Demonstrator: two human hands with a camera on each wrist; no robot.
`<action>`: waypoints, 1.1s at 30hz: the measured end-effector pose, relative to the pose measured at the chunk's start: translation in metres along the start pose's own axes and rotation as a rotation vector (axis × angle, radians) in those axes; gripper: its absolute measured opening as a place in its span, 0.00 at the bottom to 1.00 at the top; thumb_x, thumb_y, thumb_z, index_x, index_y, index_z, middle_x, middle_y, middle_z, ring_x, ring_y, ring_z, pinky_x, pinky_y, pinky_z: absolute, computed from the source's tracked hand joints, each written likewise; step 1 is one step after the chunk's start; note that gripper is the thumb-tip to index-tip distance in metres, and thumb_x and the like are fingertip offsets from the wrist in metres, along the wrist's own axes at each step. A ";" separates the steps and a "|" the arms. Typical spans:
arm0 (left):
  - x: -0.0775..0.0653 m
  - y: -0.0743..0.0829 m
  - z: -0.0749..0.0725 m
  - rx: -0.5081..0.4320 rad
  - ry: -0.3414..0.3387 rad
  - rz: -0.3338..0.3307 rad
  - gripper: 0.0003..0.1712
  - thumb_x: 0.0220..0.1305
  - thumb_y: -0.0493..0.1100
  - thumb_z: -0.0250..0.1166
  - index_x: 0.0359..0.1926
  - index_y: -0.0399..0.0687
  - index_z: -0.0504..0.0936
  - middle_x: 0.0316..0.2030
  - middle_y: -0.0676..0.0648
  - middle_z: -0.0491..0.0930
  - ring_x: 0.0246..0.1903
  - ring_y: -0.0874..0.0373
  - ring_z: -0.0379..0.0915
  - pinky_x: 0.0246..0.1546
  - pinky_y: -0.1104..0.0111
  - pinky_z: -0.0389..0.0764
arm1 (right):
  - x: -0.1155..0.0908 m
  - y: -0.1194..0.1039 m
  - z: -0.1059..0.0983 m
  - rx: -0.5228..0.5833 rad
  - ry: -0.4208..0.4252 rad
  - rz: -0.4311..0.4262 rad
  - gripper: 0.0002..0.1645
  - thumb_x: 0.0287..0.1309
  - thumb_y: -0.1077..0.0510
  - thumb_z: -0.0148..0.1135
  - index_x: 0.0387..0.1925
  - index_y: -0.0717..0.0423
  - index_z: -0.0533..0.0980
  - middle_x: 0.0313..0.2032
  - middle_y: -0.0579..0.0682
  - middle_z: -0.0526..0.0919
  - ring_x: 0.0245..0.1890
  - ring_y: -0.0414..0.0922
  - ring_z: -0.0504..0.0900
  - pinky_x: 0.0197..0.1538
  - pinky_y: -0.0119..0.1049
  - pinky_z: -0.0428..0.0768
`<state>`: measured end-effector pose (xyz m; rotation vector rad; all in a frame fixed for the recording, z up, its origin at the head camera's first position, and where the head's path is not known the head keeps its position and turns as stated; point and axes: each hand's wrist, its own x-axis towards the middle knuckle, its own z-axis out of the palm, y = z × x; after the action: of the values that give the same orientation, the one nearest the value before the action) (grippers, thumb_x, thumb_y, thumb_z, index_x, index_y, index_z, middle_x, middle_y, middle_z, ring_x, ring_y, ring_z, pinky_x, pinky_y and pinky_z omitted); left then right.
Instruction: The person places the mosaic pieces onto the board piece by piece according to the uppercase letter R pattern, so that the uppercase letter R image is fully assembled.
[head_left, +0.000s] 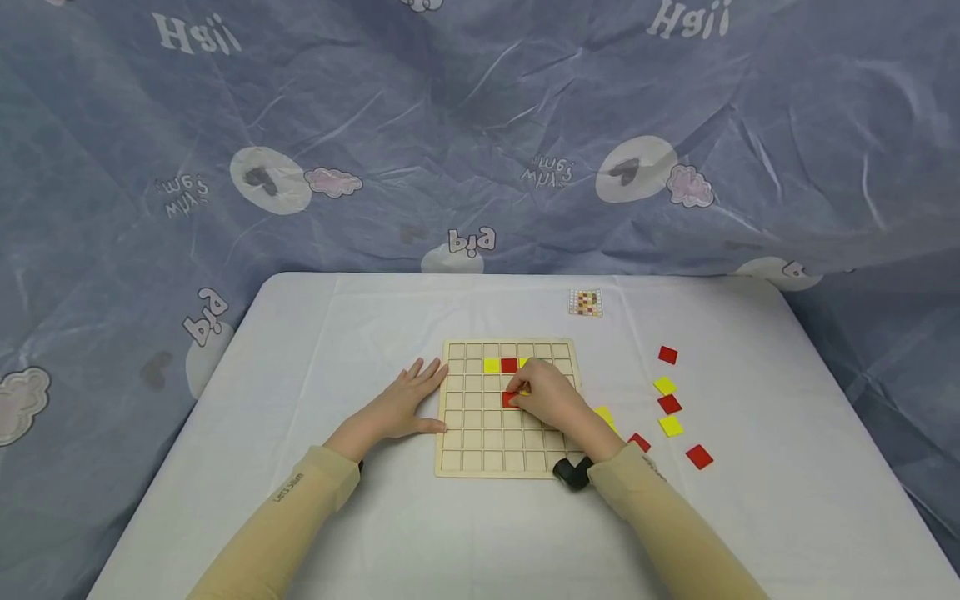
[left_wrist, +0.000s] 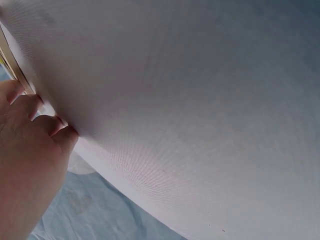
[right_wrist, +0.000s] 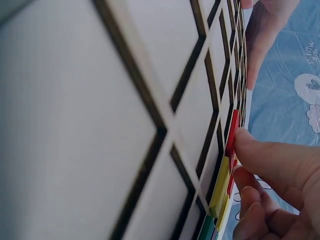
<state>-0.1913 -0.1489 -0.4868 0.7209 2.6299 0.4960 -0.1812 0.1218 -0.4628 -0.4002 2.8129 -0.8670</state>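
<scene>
A square wooden grid board (head_left: 460, 450) lies on the table, with a row of yellow tile (head_left: 491, 366), red tile (head_left: 509, 366) and a partly covered yellow tile near its top. Over the middle cells my right hand (head_left: 553, 396) pinches another red tile (head_left: 508, 400), its thumb against the tile's edge in the right wrist view. There the held red tile (right_wrist: 232, 132) stands by a yellow tile (right_wrist: 219, 187) in the grid. My left hand (head_left: 401, 406) rests flat with spread fingers, its fingertips and thumb at the board's left edge.
Loose red tiles (head_left: 700, 457) and yellow tiles (head_left: 671, 426) lie scattered right of the board, some partly behind the right forearm. A small patterned grid card (head_left: 585, 302) lies behind the board. White cloth covers the table (head_left: 360, 325); a blue printed curtain (head_left: 420, 108) hangs behind.
</scene>
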 end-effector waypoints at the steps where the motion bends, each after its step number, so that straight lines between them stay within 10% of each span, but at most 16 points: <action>1: 0.000 0.000 0.000 -0.002 -0.001 0.000 0.60 0.56 0.65 0.68 0.78 0.48 0.46 0.78 0.43 0.41 0.78 0.40 0.31 0.76 0.45 0.43 | 0.000 0.000 0.000 -0.005 -0.001 -0.005 0.05 0.53 0.60 0.74 0.34 0.52 0.86 0.31 0.46 0.78 0.32 0.41 0.72 0.38 0.33 0.73; 18: -0.002 0.003 -0.002 -0.013 -0.007 0.004 0.59 0.57 0.63 0.68 0.78 0.47 0.46 0.78 0.43 0.42 0.77 0.39 0.31 0.76 0.45 0.42 | -0.039 0.055 -0.062 0.189 0.032 0.124 0.15 0.62 0.55 0.66 0.49 0.56 0.82 0.39 0.49 0.84 0.41 0.47 0.80 0.45 0.38 0.80; 33: -0.001 0.002 -0.001 -0.021 -0.005 0.001 0.59 0.57 0.64 0.68 0.78 0.48 0.46 0.78 0.43 0.41 0.78 0.40 0.30 0.77 0.46 0.42 | -0.073 0.102 -0.057 0.154 -0.025 0.246 0.20 0.53 0.57 0.73 0.49 0.55 0.82 0.43 0.52 0.82 0.41 0.46 0.76 0.40 0.33 0.79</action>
<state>-0.1899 -0.1484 -0.4846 0.7157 2.6161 0.5199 -0.1463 0.2549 -0.4690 -0.0413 2.6740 -1.0040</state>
